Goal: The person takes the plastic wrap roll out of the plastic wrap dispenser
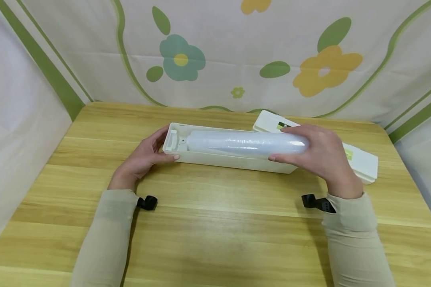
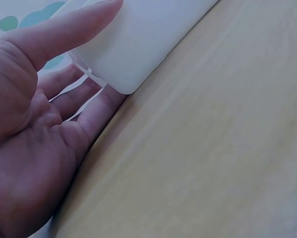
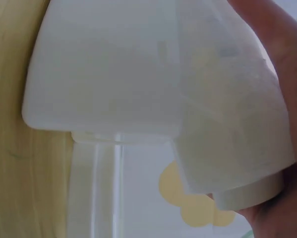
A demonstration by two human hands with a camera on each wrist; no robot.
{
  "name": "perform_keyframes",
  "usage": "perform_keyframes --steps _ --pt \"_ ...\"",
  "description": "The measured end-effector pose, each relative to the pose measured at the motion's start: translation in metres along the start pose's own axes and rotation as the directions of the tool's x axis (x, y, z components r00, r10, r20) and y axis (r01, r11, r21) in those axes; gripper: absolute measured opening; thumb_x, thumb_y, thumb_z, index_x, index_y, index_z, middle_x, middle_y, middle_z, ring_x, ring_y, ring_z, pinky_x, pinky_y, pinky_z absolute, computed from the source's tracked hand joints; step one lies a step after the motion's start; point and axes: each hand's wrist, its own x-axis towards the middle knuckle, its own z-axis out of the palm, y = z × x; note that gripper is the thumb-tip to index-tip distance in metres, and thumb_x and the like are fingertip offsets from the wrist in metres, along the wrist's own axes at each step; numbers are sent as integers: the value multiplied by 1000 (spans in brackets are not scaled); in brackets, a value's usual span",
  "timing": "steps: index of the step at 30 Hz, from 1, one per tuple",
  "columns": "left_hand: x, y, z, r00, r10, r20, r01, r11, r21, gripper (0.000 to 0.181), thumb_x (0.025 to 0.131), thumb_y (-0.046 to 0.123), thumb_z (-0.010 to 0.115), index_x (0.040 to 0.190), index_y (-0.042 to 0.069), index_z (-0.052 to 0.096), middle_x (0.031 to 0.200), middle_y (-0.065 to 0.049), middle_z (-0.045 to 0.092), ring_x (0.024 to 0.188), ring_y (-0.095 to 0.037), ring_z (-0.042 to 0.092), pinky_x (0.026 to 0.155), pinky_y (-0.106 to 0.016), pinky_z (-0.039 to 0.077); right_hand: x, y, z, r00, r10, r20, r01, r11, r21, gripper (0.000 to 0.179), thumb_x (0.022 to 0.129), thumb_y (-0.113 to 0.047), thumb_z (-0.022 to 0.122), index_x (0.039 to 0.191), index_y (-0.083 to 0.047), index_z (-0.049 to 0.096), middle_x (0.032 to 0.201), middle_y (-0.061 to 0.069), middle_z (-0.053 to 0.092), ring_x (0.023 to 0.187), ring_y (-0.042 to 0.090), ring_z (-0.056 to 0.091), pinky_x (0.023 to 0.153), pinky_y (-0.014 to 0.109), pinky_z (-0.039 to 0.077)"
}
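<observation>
A long white cling film box [image 1: 230,162] lies across the table, its top off. In the head view my left hand [image 1: 138,159] holds the box's left end, thumb on the front wall and fingers behind. The left wrist view shows that thumb [image 2: 74,27] against the white wall [image 2: 138,44]. My right hand [image 1: 319,153] grips the right end of a roll of cling film [image 1: 244,142]. The roll's left end sits inside the box, while its right end is raised above the rim. In the right wrist view, a white core end [image 3: 250,191] sticks out of the roll.
Behind the box and my right hand lies a long white lid [image 1: 362,161] with a green label, partly hidden. A flower-patterned curtain [image 1: 219,52] hangs along the table's back edge. The wooden table [image 1: 219,227] extends in front of the box.
</observation>
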Motion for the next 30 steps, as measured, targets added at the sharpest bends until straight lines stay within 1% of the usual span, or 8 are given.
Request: perform_keyframes --steps 3,5,7,12,16,30 --pt "0 1 0 1000 -1 -2 1 1000 -5 103 87 -1 86 171 25 31 170 0 39 162 -16 26 135 -48 18 1 2 3 998 -32 -45 33 999 20 69 53 -44 107 115 -21 86 105 9 84 90 30 76 73 24 44" --pt "0 1 0 1000 -3 -2 3 1000 -3 103 88 -1 86 171 25 31 171 0 39 162 -16 26 135 -47 18 2 3 4 998 -29 -61 32 999 43 68 52 -42 107 112 -21 87 103 9 84 87 30 76 71 19 41" --pt "0 1 0 1000 -5 -2 5 1000 1 103 88 -1 85 171 25 30 172 1 38 163 -16 25 136 -47 17 2 4 5 997 -24 -73 28 998 64 67 50 -41 108 110 -21 88 101 10 84 86 31 76 71 16 40" --pt "0 1 0 1000 -4 -1 4 1000 2 104 88 -1 85 172 25 29 172 1 38 162 -16 26 135 -47 18 2 5 8 994 -27 -106 36 996 80 68 46 -40 108 108 -19 88 99 11 84 86 33 78 71 13 39" --pt "0 1 0 1000 -3 1 3 1000 4 104 88 0 86 172 25 29 172 1 38 162 -16 26 135 -47 18 1 6 8 992 -25 -123 35 996 85 67 45 -39 108 106 -18 89 98 11 84 87 35 79 71 12 38" --pt "0 2 0 1000 -8 1 8 1000 17 102 89 0 85 171 26 31 172 1 37 164 -17 24 136 -48 16 1 4 8 992 5 -123 8 995 102 65 46 -38 108 105 -18 89 99 11 84 88 35 79 72 10 38"
